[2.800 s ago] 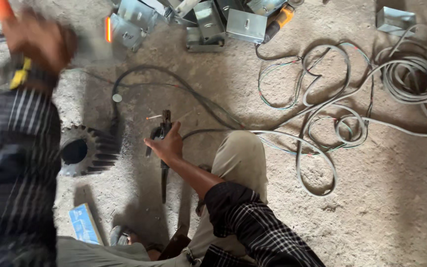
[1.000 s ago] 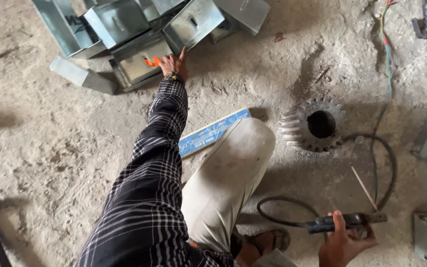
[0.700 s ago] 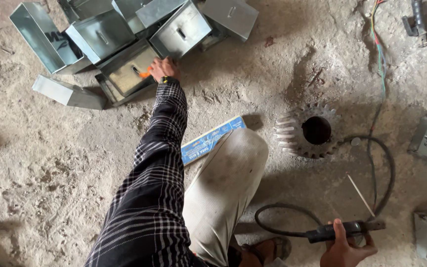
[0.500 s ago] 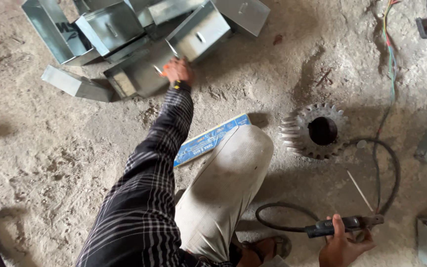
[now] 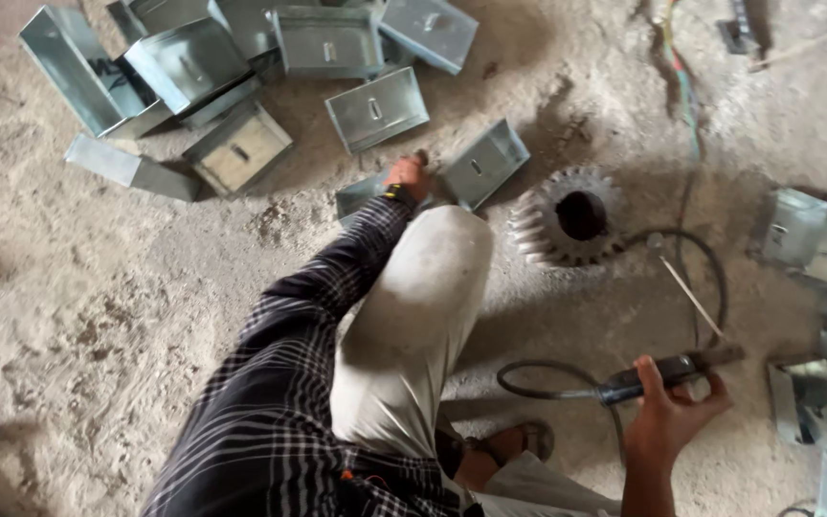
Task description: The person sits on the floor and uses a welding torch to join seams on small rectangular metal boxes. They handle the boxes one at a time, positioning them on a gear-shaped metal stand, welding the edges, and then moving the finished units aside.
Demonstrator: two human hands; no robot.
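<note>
Galvanised metal box (image 5: pixel 482 163) lies on the dusty floor just beyond the left hand (image 5: pixel 407 177), which closes on a box (image 5: pixel 361 196) nearer in, while the right hand (image 5: pixel 667 412) grips a cabled tool (image 5: pixel 662 371) well apart, lying crosswise.

No packages, labels, signs or screens in view

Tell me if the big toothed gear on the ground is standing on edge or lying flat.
Lying flat. The gear rests on the sandy floor with its centre hole facing up and its teeth ringing it.
</note>
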